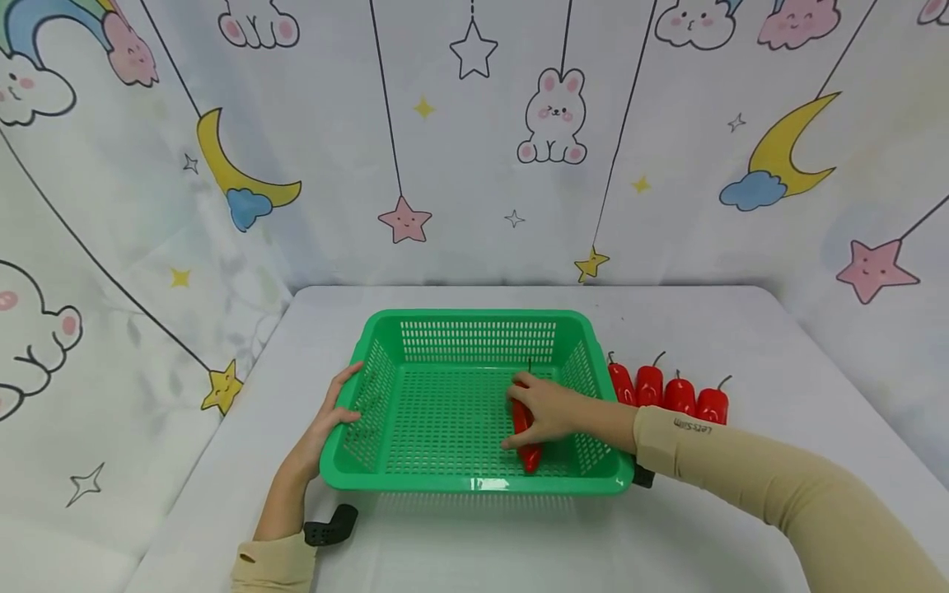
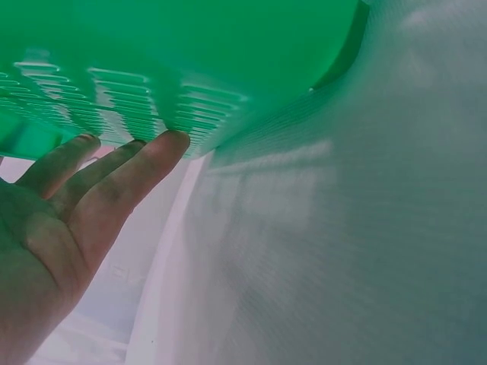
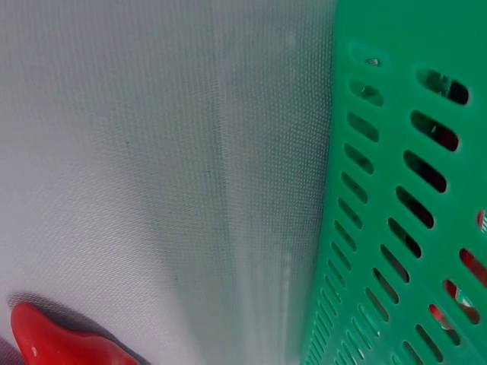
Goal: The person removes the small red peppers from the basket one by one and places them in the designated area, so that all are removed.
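A green plastic basket [image 1: 415, 484] with slotted walls stands on the white table. Inside it, toward the right side, my right hand [image 1: 552, 408] holds a long red pepper [image 1: 530, 458], thumb at the near part and fingers farther up. The pepper's thin stem points away from me. My left hand [image 1: 315, 441] is at the basket's left side, its extended fingers [image 2: 129, 175] touching the slotted outer wall in the left wrist view. In the right wrist view the right hand is hidden behind the basket wall [image 3: 399, 38], with bits of red showing through the slots.
Several more red peppers [image 1: 649, 385] lie in a row on the table, right of the basket and partly behind my right forearm. One pepper [image 3: 61, 342] shows at the lower left in the right wrist view. A cartoon-printed curtain [image 1: 474, 165] hangs behind the table.
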`<action>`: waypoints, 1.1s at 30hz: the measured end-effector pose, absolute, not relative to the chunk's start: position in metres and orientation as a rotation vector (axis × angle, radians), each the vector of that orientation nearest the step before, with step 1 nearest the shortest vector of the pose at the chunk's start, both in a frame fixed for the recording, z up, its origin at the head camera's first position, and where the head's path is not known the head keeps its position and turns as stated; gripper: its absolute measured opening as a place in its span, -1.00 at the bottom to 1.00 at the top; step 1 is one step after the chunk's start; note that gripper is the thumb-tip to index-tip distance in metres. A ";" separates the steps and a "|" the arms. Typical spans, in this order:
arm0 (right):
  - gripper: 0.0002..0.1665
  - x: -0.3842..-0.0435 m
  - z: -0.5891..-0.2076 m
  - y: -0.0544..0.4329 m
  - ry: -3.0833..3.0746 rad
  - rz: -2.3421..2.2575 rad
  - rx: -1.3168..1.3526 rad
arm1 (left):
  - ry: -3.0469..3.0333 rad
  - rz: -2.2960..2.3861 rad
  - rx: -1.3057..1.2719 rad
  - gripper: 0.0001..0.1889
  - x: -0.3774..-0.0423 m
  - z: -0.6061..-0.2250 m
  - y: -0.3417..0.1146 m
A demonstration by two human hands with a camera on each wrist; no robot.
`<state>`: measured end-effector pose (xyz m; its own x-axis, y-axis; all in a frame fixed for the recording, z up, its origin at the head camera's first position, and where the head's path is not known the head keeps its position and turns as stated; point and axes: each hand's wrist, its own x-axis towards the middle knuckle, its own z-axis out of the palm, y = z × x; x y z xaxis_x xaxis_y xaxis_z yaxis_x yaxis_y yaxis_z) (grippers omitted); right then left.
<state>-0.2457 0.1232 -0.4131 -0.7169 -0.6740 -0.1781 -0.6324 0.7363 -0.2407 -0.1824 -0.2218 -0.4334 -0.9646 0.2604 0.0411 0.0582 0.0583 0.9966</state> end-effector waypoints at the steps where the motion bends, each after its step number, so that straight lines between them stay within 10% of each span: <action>1: -0.11 -0.246 -0.413 0.123 2.681 -0.234 -1.034 | 2.167 2.037 0.333 -0.25 -0.182 -0.433 -0.222; 33: -0.08 -0.244 -0.397 0.131 2.607 -0.723 -1.001 | 2.152 2.041 0.336 -0.25 -0.182 -0.434 -0.222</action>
<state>-0.2440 0.1310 -0.3975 -0.7303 -0.6806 -0.0588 -0.5529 0.6395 -0.5342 -0.1824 -0.2224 -0.4345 -0.9626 0.2680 0.0404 0.0546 0.0456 0.9975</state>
